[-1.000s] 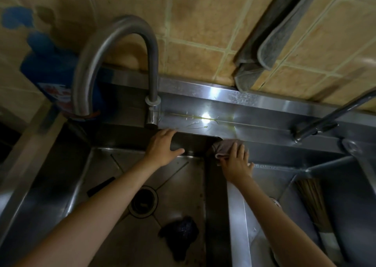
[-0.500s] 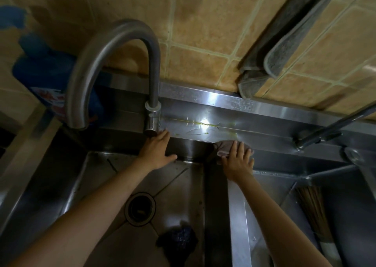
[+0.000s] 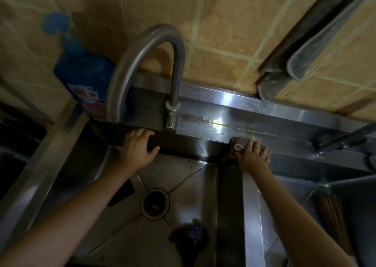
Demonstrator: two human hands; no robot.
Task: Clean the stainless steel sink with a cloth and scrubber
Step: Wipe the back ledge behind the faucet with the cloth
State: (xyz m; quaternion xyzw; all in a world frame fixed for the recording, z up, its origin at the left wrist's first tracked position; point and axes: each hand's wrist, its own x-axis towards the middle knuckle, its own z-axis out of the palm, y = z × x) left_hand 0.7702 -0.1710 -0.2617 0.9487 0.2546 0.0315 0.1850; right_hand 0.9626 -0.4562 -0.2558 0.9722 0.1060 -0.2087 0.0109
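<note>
Head view looks down on your stainless steel sink, a double basin with a raised divider running toward you between the two bowls. Your right hand lies flat, fingers straight and spread, pressing a pale cloth onto the back ledge where the divider meets it; the cloth bunches out past your fingertips. Yellowish streaks mark the ledge just left of the cloth, under a bright glare spot. Your left hand rests open on the rear edge of the left bowl, thumb pointing right, holding nothing, just below the base of the curved faucet. The two hands are apart, with a stretch of dark rim between them. Down in the left bowl, a dark scrubber lies on the floor, nearer you than the round drain. A blue pump bottle stands behind the faucet spout on the left. A grey cloth hangs against the tan tiled wall at upper right. Brown bristles sit in the right bowl.
</note>
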